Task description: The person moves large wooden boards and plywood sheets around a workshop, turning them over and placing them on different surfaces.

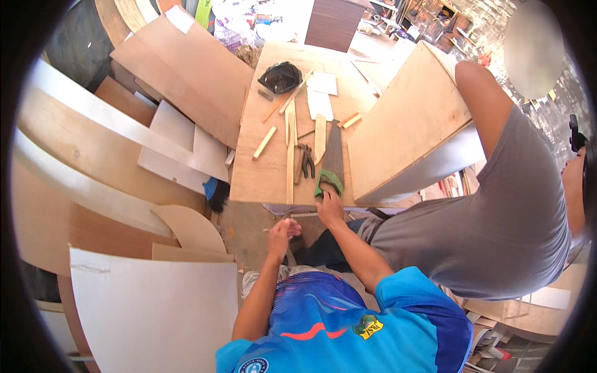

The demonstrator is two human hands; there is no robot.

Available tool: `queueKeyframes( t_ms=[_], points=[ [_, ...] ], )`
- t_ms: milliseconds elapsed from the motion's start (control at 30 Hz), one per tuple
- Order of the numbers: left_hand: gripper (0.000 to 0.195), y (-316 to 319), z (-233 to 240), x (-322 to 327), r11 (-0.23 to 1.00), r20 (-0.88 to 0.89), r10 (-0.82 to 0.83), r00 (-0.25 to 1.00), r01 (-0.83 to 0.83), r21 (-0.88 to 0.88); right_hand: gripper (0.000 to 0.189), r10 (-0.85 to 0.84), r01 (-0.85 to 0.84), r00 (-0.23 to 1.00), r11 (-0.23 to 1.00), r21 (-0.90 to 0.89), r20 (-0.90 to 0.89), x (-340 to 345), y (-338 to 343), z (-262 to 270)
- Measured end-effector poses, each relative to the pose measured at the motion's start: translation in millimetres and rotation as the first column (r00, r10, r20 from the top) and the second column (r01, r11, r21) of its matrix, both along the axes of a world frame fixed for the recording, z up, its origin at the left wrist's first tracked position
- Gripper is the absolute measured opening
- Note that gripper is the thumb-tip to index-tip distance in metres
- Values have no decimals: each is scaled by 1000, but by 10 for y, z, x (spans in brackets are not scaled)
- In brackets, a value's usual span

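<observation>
At the near edge of the plywood worktable (247,186), my right hand (331,208) grips the green handle (334,176) of a handsaw. Its grey blade (334,147) lies flat on the tabletop, pointing away from me. My left hand (282,235) hangs in front of the table edge, its fingers loosely curled and nothing visible in them. Left of the saw lie a pair of dark pincers (307,161), a pointed wooden stake (320,137) and a long thin wood strip (290,172). A short wood stick (265,142) rests farther left.
A large plywood box (410,126) stands on the table's right side, beside a co-worker in a grey shirt (447,233). A black plastic bag (281,77) and white sheets (319,98) sit farther back. Boards (186,74) and a white panel (158,312) crowd the left.
</observation>
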State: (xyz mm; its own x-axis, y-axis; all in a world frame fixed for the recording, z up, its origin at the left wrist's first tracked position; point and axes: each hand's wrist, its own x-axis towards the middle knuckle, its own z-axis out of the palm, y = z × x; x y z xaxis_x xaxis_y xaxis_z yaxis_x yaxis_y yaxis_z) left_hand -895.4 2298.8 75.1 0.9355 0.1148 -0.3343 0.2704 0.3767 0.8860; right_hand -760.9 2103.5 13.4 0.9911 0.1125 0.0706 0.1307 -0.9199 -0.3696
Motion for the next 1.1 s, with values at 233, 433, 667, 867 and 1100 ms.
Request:
queueKeyframes(
  t_ms=[233, 433, 667, 867, 1100],
  points=[
    [43, 318, -4, 10, 961, -133, -234, 963, 208, -182, 40, -58, 60, 998, 988, -145, 15, 350, 140, -228],
    [33, 627, -335, 199, 848, -66, -465, 883, 423, -321, 29, -221, 191, 940, 972, 135, 260, 153, 273, 8],
    [24, 787, 149, -26, 811, -2, -572, 820, 566, -146, 30, -289, 166, 939, 853, 496, 184, -927, 791, 883],
    [25, 1151, 97, -635, 834, -83, -530, 844, 537, 129, 24, -225, 147, 972, 805, 576, 67, -2256, 1068, 1515],
    [35, 1526, 27, -1073, 488, -159, -830, 534, 834, 258, 20, -112, 185, 980, 823, 537, -167, -3621, 855, 2040]
  ],
)
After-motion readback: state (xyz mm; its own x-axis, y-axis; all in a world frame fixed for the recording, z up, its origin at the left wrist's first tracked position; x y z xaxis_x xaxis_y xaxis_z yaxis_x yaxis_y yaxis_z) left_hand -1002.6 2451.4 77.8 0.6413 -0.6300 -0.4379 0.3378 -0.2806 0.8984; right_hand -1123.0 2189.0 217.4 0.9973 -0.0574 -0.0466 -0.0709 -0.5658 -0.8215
